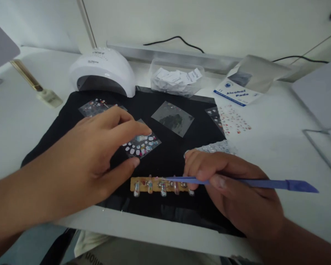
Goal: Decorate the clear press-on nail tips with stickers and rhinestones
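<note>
The right hand (242, 202) grasps a slim purple plastic tool (264, 183), its tip at a tan rectangular strip (156, 187) bearing glossy nail tips (163, 188) on the flat black mat (201, 136). The left hand (96, 147) is spread, visibly unloaded. Light, steady tip control is advisable.

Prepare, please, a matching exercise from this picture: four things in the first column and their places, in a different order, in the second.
Things
1. blue-violet tool
2. tan strip with nail tips
3. white dome device
4. Alcohol Pads box

Places
A. to the right of the clear tub
B. at the back left of the black mat
C. in the right hand
D. near the mat's front edge

Pairs: 1-C, 2-D, 3-B, 4-A
</note>
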`<state>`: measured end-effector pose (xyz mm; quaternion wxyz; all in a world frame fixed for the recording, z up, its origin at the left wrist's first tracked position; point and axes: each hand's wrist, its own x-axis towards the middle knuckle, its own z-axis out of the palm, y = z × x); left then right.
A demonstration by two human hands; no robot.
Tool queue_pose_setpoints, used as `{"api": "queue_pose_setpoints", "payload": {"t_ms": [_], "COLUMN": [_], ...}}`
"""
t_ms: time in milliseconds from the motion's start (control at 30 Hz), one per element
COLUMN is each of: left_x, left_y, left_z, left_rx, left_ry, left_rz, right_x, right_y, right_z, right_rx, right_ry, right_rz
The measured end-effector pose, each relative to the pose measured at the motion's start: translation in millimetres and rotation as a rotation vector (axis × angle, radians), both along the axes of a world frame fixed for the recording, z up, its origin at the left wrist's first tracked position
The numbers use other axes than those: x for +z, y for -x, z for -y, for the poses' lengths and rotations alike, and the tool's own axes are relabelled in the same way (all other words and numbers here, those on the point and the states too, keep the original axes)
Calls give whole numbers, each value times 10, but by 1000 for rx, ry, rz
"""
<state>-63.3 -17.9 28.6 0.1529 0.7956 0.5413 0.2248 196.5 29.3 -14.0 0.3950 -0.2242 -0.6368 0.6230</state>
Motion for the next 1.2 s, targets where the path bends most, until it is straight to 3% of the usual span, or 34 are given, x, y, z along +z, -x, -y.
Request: {"api": "queue_pose_setpoints", "payload": {"t_ms": [233,333,567,867,1200], "left_x": [-282,-352,-413,-411,-433], "left_y": [-24,-46,-101,-106,-152], "left_z": [56,88,122,108,117], "left_rx": [-16,-87,-117,-67,-67], "left_ry": [112,111,65,196,136], "left_rz": [310,255,69,291,143], "right_x": [13,10,12,35,13], "right_y": [2,14,5,2,42], "right_z": [36,45,37,27,71], "right_rx": [-45,-59,-46,-47,-100], "right_ry": [0,28,92,85,129], "right_rz": [153,161,189,195,155]}}
